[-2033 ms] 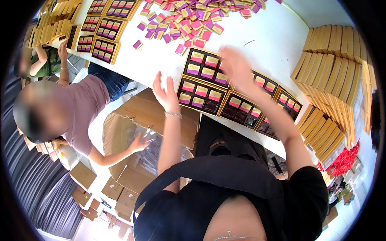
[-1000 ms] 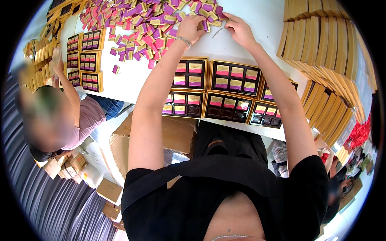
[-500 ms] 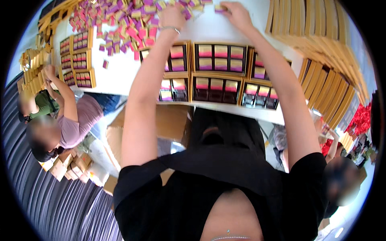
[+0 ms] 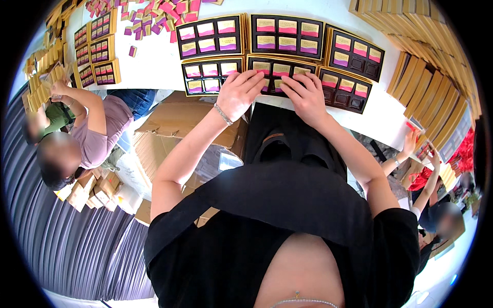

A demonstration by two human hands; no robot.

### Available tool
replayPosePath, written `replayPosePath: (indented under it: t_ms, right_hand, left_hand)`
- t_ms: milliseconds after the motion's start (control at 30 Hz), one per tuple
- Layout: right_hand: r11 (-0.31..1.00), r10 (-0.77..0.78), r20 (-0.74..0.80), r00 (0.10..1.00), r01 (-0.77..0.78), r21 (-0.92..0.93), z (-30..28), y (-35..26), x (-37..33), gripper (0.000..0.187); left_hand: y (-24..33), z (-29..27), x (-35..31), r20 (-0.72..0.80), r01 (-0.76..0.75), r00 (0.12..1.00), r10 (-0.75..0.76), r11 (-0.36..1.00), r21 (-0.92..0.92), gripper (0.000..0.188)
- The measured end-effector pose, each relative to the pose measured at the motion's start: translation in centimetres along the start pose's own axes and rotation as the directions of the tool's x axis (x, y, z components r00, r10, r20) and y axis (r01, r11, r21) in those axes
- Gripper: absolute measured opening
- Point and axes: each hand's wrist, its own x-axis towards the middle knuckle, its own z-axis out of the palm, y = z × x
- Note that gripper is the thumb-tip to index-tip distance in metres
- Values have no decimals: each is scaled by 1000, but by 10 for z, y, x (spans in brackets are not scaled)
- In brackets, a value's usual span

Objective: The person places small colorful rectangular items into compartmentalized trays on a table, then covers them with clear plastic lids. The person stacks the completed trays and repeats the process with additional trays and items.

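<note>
My left hand [image 4: 240, 96] and my right hand [image 4: 306, 97] are over the lower middle chocolate box [image 4: 247, 62], a dark tray with a gold rim. The left fingers are bent close together at the tray's left side, closed on a purple-and-gold wrapped chocolate [image 4: 266, 85]. The right fingertips close on another wrapped chocolate [image 4: 278, 85] in the middle of the near row. Pink-and-gold chocolates [image 4: 281, 69] fill the far row. My right hand hides the near right slot.
Full boxes [image 4: 210, 39] stand to the left and beyond. Two boxes on the right [image 4: 365, 64] have unfilled slots. Loose chocolates [image 4: 164, 15] lie at the far left. Stacked gold trays [image 4: 426, 87] line the right. A cardboard box [image 4: 179, 115] sits below the table edge. Other people work on both sides.
Both hands have come back from the loose chocolates at the far side to the lower middle box. Purple-and-gold chocolates now show in its near row.
</note>
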Motion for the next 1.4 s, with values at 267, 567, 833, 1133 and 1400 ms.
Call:
replayPosePath:
  t_ms: [267, 567, 833, 1133, 1400]
  right_hand:
    - [994, 38, 177, 983, -19, -110, 12, -14, -17, 54]
    - [997, -52, 106, 993, 58, -52, -17, 4, 19, 52]
    - [994, 85, -256, 963, -98, -42, 23, 184, 231, 34]
    - [951, 283, -53, 958, -273, 143, 44, 189, 259, 21]
    - [414, 485, 326, 811, -542, 731, -4, 168, 212, 19]
  left_hand:
    - [23, 37, -46, 149, 48, 986, -76, 982, 184, 61]
    - [25, 17, -40, 109, 96, 990, -93, 995, -23, 61]
    - [-185, 4, 156, -223, 445, 864, -451, 892, -78, 40]
    - [-255, 44, 188, -280, 325, 913, -297, 944, 56, 42]
    - [-141, -40, 68, -237, 198, 938, -254, 951, -238, 43]
